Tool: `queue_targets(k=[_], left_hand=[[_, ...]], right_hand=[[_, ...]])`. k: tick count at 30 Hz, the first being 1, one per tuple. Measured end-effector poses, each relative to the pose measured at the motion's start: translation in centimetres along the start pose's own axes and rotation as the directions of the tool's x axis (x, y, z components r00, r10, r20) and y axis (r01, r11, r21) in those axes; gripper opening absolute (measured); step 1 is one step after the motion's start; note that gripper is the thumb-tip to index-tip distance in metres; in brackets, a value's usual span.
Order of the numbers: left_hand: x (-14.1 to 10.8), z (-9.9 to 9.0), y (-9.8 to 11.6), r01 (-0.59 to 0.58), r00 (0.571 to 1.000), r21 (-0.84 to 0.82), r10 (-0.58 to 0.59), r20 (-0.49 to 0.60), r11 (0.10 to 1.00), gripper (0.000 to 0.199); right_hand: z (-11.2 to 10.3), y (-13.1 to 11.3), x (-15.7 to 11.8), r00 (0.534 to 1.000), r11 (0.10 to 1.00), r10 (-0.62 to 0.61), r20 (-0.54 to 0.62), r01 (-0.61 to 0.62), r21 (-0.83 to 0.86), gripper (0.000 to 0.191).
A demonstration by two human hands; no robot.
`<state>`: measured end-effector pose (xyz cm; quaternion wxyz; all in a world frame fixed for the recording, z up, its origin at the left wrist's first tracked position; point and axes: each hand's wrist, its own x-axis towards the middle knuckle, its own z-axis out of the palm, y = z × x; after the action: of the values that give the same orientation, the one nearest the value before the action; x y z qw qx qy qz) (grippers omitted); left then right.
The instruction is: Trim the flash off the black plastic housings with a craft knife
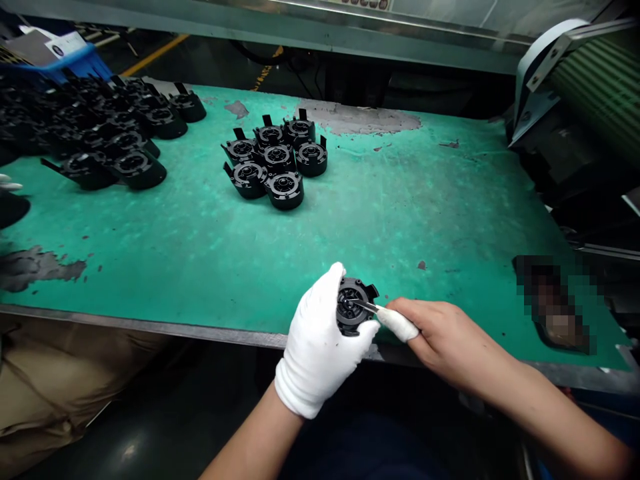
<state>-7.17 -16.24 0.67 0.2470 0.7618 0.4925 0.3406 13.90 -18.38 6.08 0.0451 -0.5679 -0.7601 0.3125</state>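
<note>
My left hand (320, 343), in a white glove, is wrapped round a round black plastic housing (356, 288) near the table's front edge. The housing's open, ribbed face is turned up toward me, and a tab sticks out at its upper right. My right hand (443, 333) is ungloved except for a white covering on one finger. It grips a slim knife (367, 305), whose metal blade reaches into the middle of the housing. The knife's handle is hidden in the hand.
Several like black housings (277, 157) stand grouped on the worn green table (200, 247), with many more (135, 163) at the left. A co-worker's gloved fingers (9, 183) show at the left edge. A conveyor-like machine (595, 87) stands right; a blurred-out dark object (555, 303) lies below it.
</note>
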Motion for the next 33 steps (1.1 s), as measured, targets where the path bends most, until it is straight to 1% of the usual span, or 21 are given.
queue_targets(k=[2, 5, 8, 10, 13, 16, 19, 22, 25, 28, 33], left_hand=[[0.0, 0.0, 0.0, 0.007, 1.000, 0.000, -0.007, -0.004, 1.000, 0.086], [0.1, 0.0, 0.0, 0.014, 1.000, 0.003, -0.014, 0.000, 1.000, 0.086], [0.2, -0.1, 0.0, 0.020, 1.000, 0.008, -0.020, 0.014, 1.000, 0.084], [0.2, 0.0, 0.0, 0.024, 0.999, 0.009, -0.025, 0.021, 1.000, 0.084], [0.2, 0.0, -0.1, 0.019, 1.000, 0.014, -0.019, 0.017, 1.000, 0.083], [0.2, 0.1, -0.1, 0.007, 1.000, 0.012, -0.007, 0.005, 1.000, 0.083], [0.2, 0.2, -0.1, 0.011, 1.000, 0.010, -0.011, -0.004, 1.000, 0.082], [0.2, 0.2, 0.0, 0.015, 1.000, 0.008, -0.015, -0.003, 1.000, 0.082], [0.2, 0.2, -0.1, -0.004, 1.000, 0.008, 0.004, -0.007, 1.000, 0.081], [0.2, 0.1, -0.1, -0.006, 1.000, 0.009, 0.006, -0.007, 1.000, 0.079], [0.3, 0.2, 0.0, -0.004, 1.000, -0.001, 0.004, -0.012, 1.000, 0.081]], right_hand=[[-0.2, 0.0, 0.2, 1.000, 1.000, -0.018, 0.013, 0.018, -0.022, 0.021], [-0.5, -0.1, 0.4, 0.997, 0.998, -0.049, 0.064, 0.051, -0.041, 0.020], [-0.7, -0.2, 0.4, 0.993, 0.997, -0.052, 0.105, 0.056, -0.045, 0.017], [-0.7, -0.3, 0.2, 0.994, 0.998, -0.048, 0.095, 0.052, -0.037, 0.017], [-0.7, -0.3, 0.1, 0.997, 0.998, -0.055, 0.049, 0.056, -0.036, 0.022], [-0.8, -0.6, 0.0, 0.999, 0.995, -0.025, 0.021, 0.027, -0.097, 0.026], [-0.8, -0.8, 0.0, 0.999, 0.991, -0.018, 0.029, 0.022, -0.129, 0.027], [-0.9, -0.9, 0.1, 1.000, 0.989, -0.023, 0.020, 0.025, -0.148, 0.023], [-1.0, -0.9, 0.2, 0.999, 0.983, -0.016, 0.028, 0.021, -0.181, 0.020], [-1.1, -0.8, 0.3, 0.999, 0.984, -0.024, 0.041, 0.031, -0.173, 0.022], [-1.5, -0.7, 0.4, 0.999, 0.985, -0.019, 0.040, 0.026, -0.173, 0.023]])
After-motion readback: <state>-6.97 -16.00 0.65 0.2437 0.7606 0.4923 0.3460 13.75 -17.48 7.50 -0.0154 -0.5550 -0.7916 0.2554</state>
